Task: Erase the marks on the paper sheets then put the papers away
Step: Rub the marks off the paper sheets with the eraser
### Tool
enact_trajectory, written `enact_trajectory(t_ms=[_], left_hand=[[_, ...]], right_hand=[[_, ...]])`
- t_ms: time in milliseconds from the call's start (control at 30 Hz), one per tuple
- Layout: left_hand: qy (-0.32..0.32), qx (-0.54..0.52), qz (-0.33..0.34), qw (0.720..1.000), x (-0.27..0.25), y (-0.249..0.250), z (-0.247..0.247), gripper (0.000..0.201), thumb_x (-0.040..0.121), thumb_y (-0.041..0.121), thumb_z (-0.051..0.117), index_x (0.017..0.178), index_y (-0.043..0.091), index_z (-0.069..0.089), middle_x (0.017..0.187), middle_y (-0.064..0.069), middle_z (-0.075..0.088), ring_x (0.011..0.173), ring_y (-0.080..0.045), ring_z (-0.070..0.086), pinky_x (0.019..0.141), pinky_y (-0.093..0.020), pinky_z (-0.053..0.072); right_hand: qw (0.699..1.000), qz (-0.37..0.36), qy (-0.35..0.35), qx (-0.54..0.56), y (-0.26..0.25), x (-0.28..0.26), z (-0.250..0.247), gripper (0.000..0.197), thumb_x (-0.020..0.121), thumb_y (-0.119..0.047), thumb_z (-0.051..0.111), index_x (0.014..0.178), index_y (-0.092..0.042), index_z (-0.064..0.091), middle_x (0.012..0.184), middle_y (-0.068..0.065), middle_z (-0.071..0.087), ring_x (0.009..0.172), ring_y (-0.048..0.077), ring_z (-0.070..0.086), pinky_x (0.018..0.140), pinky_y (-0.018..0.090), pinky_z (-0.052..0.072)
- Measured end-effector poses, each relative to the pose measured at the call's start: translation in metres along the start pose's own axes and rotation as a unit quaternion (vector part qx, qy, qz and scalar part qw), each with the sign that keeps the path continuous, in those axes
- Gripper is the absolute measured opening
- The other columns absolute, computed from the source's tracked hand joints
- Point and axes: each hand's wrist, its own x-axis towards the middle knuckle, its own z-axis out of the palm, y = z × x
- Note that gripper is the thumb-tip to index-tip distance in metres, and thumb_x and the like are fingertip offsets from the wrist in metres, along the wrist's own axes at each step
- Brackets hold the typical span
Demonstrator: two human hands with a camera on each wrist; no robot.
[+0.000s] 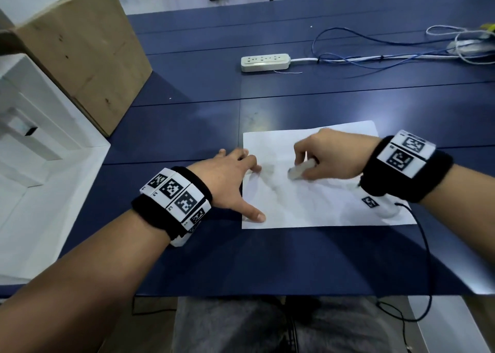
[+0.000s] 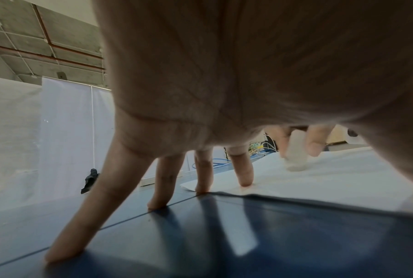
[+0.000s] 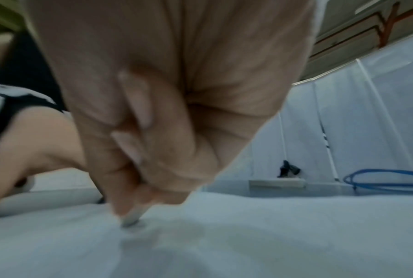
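Both hands work on one white paper sheet [image 1: 316, 202] lying flat on the blue tabletop [image 1: 203, 259]. Left hand [image 1: 233, 181] is spread, straight fingers [image 2: 244, 169] pressing the sheet's left edge, the others on the tabletop. Right hand [image 1: 329, 154] pinches a white eraser [image 1: 300, 171], its tip touching the paper mid-sheet. Farther back lie a power strip [image 1: 265, 62] and blue cables [image 1: 375, 55]; a cardboard box [image 1: 83, 50] stands at the left.

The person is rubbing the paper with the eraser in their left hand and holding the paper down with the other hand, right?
Not quite. The eraser is in the right hand, not the left. The left hand is the one holding the paper down, with spread fingers on its edge. The head view shows this.
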Motion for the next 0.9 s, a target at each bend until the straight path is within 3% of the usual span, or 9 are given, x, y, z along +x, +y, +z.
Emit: enact_trajectory(t_ms=[67, 233, 300, 400, 467, 633, 700, 800, 900], left_hand=[[0.000, 0.003, 0.001, 1.000, 0.000, 0.001, 0.000, 0.114, 0.049, 0.086, 0.069, 0.144, 0.038, 0.029, 0.157, 0.008, 0.015, 0.147, -0.037, 0.015, 0.111, -0.054, 0.034], [0.000, 0.007, 0.000, 1.000, -0.001, 0.001, -0.001, 0.116, 0.049, 0.086, 0.069, 0.146, 0.037, 0.028, 0.158, 0.007, 0.014, 0.147, -0.038, 0.016, 0.110, -0.054, 0.035], [-0.002, 0.005, -0.002, 1.000, -0.001, 0.001, -0.001, 0.116, 0.049, 0.086, 0.069, 0.146, 0.037, 0.028, 0.158, 0.008, 0.014, 0.147, -0.037, 0.015, 0.110, -0.054, 0.035], [-0.002, 0.003, -0.003, 1.000, -0.002, 0.002, -0.001, 0.116, 0.049, 0.085, 0.070, 0.146, 0.037, 0.028, 0.158, 0.009, 0.014, 0.147, -0.037, 0.014, 0.111, -0.054, 0.035], [-0.001, 0.003, -0.003, 1.000, -0.002, 0.002, -0.001, 0.116, 0.049, 0.085, 0.070, 0.146, 0.037, 0.028, 0.158, 0.010, 0.014, 0.147, -0.037, 0.014, 0.110, -0.054, 0.035], [-0.004, 0.010, -0.004, 1.000, -0.002, 0.003, -0.002, 0.115, 0.050, 0.085, 0.070, 0.146, 0.036, 0.028, 0.157, 0.008, 0.015, 0.147, -0.037, 0.016, 0.109, -0.053, 0.037], [-0.007, 0.011, -0.005, 1.000, -0.002, 0.004, -0.003, 0.114, 0.051, 0.084, 0.071, 0.146, 0.036, 0.028, 0.156, 0.009, 0.016, 0.146, -0.036, 0.017, 0.109, -0.052, 0.038], [-0.005, 0.009, -0.003, 1.000, -0.002, 0.005, -0.004, 0.113, 0.052, 0.083, 0.072, 0.145, 0.035, 0.029, 0.155, 0.009, 0.017, 0.146, -0.034, 0.018, 0.109, -0.050, 0.038], [-0.005, 0.010, -0.004, 1.000, -0.003, 0.004, -0.004, 0.115, 0.051, 0.084, 0.071, 0.145, 0.035, 0.029, 0.155, 0.009, 0.017, 0.146, -0.035, 0.018, 0.109, -0.051, 0.037]], right_hand=[[1.000, 0.015, 0.016, -0.001, 0.001, 0.000, 0.001, 0.022, 0.084, -0.040, 0.067, 0.092, -0.020, 0.064, 0.065, -0.012, 0.061, 0.066, 0.006, 0.055, 0.062, 0.028, 0.045], [0.986, -0.077, -0.142, 0.053, -0.027, -0.028, 0.013, 0.014, 0.076, -0.028, 0.074, 0.084, -0.023, 0.063, 0.054, -0.013, 0.057, 0.055, 0.002, 0.053, 0.051, 0.014, 0.038], [0.990, -0.066, -0.122, 0.033, -0.022, -0.024, 0.013, 0.018, 0.077, -0.032, 0.073, 0.089, -0.022, 0.064, 0.061, -0.010, 0.063, 0.058, 0.004, 0.055, 0.053, 0.015, 0.039], [0.999, -0.004, -0.041, -0.025, -0.006, -0.012, 0.006, 0.021, 0.081, -0.034, 0.070, 0.096, -0.021, 0.063, 0.067, -0.011, 0.059, 0.064, 0.007, 0.054, 0.061, 0.030, 0.048], [1.000, -0.006, -0.016, -0.026, -0.005, -0.014, 0.006, 0.020, 0.082, -0.035, 0.070, 0.092, -0.020, 0.061, 0.062, -0.011, 0.054, 0.061, 0.008, 0.052, 0.057, 0.029, 0.046], [0.988, -0.078, -0.127, 0.030, -0.027, -0.038, 0.021, 0.019, 0.075, -0.027, 0.071, 0.089, -0.021, 0.060, 0.056, -0.010, 0.054, 0.057, 0.000, 0.052, 0.051, 0.020, 0.039], [0.993, -0.065, -0.093, 0.007, -0.021, -0.031, 0.017, 0.018, 0.077, -0.027, 0.071, 0.089, -0.023, 0.058, 0.057, -0.011, 0.053, 0.055, 0.001, 0.052, 0.051, 0.018, 0.039], [0.999, -0.013, -0.030, -0.032, -0.007, -0.022, 0.010, 0.020, 0.081, -0.032, 0.071, 0.084, -0.026, 0.052, 0.060, -0.011, 0.051, 0.056, 0.003, 0.048, 0.052, 0.028, 0.043], [0.998, -0.042, -0.036, -0.035, -0.016, -0.030, 0.014, 0.023, 0.079, -0.030, 0.070, 0.081, -0.025, 0.047, 0.058, -0.009, 0.047, 0.053, 0.003, 0.045, 0.047, 0.023, 0.035]])
